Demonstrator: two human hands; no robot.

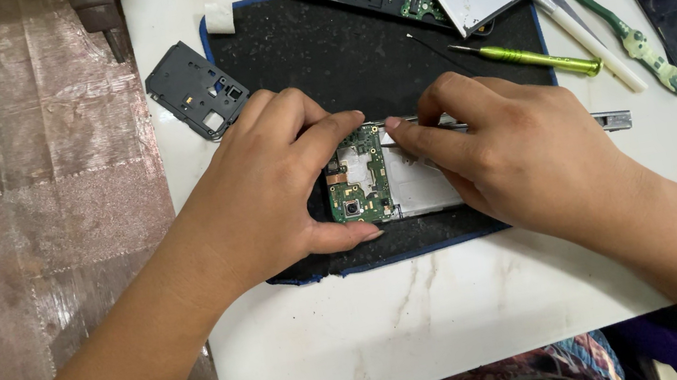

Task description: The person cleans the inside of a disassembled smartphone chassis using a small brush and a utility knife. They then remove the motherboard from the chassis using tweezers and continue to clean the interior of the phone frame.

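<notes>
Two hands noted: my left hand (283, 185) pinches one green circuit board (361, 186); my right hand (515, 151) grips one pair of metal tweezers (611, 120). One screwdriver (527, 58), one brush (618, 24) on counter (435, 329).

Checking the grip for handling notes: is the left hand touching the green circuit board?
Touching. The head view shows the left hand with forefinger on the green circuit board's top edge and thumb at its bottom edge.

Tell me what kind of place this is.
Likely a phone repair bench. The left hand steadies a green circuit board on a black work mat, the right hand works a thin metal tool on it, and a green screwdriver and cleaning brush lie nearby.
</notes>
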